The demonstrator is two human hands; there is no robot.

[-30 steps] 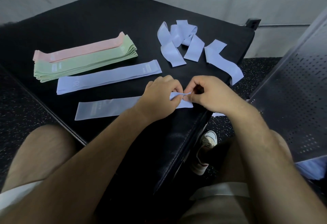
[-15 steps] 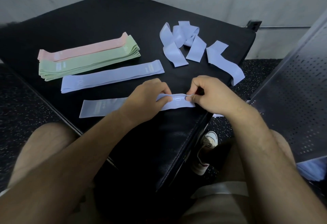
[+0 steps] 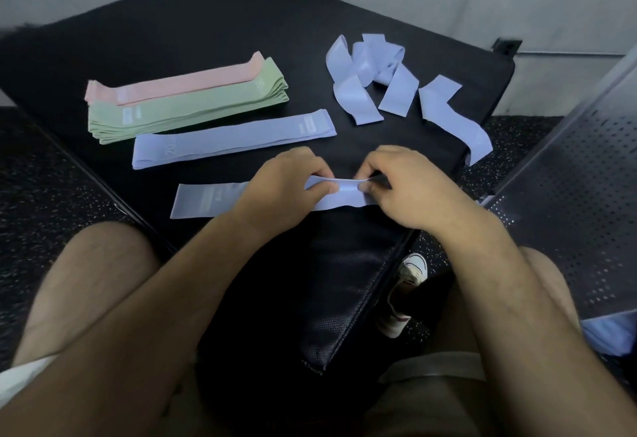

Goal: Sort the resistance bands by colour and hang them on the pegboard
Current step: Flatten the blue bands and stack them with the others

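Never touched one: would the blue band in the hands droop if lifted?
Probably floppy: the band puckers where the left hand and right hand pinch it; the loose bands lie curled. Likely light: pinches alone lift its edge.

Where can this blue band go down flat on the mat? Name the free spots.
Widest bare mat lies beyond the pink band and green stack, toward the far corner. A narrower gap runs between the flat blue band and the held band. Crowded: the tangled blue bands on the right.

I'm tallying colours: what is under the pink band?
The pink band overlaps the far edge of the green stack, which rests on the black mat. Whatever lies beneath the pink band's far side is covered.
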